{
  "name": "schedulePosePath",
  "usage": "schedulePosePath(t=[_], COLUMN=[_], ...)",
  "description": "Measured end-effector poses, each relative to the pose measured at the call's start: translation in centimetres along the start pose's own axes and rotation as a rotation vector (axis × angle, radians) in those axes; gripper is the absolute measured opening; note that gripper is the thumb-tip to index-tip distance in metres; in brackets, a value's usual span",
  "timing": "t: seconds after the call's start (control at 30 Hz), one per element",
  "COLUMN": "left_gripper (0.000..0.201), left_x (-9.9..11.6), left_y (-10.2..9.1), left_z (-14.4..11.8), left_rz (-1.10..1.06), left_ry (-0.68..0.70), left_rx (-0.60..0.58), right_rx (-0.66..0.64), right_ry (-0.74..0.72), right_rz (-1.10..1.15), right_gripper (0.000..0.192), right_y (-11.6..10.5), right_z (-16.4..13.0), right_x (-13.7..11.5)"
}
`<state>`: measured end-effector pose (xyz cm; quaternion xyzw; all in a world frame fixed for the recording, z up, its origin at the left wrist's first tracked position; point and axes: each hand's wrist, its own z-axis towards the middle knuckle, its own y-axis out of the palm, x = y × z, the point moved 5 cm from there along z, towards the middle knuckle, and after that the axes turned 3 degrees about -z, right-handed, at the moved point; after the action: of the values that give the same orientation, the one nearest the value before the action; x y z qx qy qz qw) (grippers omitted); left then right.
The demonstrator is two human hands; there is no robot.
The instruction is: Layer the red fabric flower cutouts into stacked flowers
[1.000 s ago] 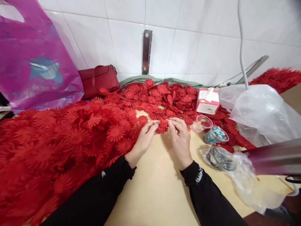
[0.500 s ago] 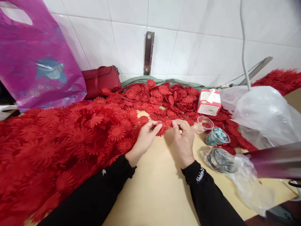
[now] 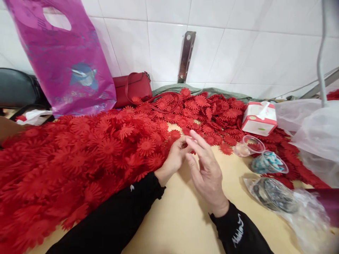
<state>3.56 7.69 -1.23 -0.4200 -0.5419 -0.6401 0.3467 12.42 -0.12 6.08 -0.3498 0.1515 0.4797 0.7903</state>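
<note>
Two hands meet over a heap of red fabric flowers

Two bare hands in black sleeves sit at the centre of a tan table (image 3: 180,218). The left hand (image 3: 176,157) curls at the near edge of the flower heap (image 3: 106,148), its fingers bent in against a small red flower piece (image 3: 192,152). Only a sliver of that piece shows, so whether the fingers truly pinch it is hard to tell. The right hand (image 3: 209,173) lies just near of the left, palm turned leftward, its fingers (image 3: 197,138) spread loose and straight with nothing held; the fingertips overlap the left hand's fingers and hide most of what lies between them.

Red flowers cover the left half of the table and run to the far wall. At far left a purple plastic bag (image 3: 66,63) leans on white tiles, with a red handbag (image 3: 131,88) to its right. On the right stand a red and white tissue box (image 3: 258,118), a clear cup (image 3: 249,145) and a second cup of pale blue bits (image 3: 268,163). Nearer, a crumpled clear bag (image 3: 278,192) holds something dark that is hard to make out. A white plastic bag (image 3: 312,130) is cut off by the right edge.
</note>
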Motion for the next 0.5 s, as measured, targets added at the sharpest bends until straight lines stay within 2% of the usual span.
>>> schedulePosePath(t=[0.13, 0.27, 0.37, 0.5], left_gripper=[0.034, 0.033, 0.029, 0.025], left_x=[0.8, 1.2, 1.1, 0.5], left_y=[0.6, 0.9, 0.7, 0.0], left_z=[0.3, 0.4, 0.4, 0.6], left_rz=[0.020, 0.049, 0.065, 0.044], left_ry=[0.055, 0.084, 0.109, 0.086], left_rx=[-0.066, -0.080, -0.073, 0.000], right_rx=[0.170, 0.169, 0.178, 0.248], right_ry=[0.141, 0.275, 0.364, 0.498], right_rz=[-0.161, -0.114, 0.008, 0.063], right_gripper=[0.031, 0.020, 0.017, 0.025], right_y=[-1.5, -1.7, -1.7, -2.3], right_z=[-0.1, -0.3, -0.4, -0.5], right_x=[3.2, 6.3, 7.1, 7.7])
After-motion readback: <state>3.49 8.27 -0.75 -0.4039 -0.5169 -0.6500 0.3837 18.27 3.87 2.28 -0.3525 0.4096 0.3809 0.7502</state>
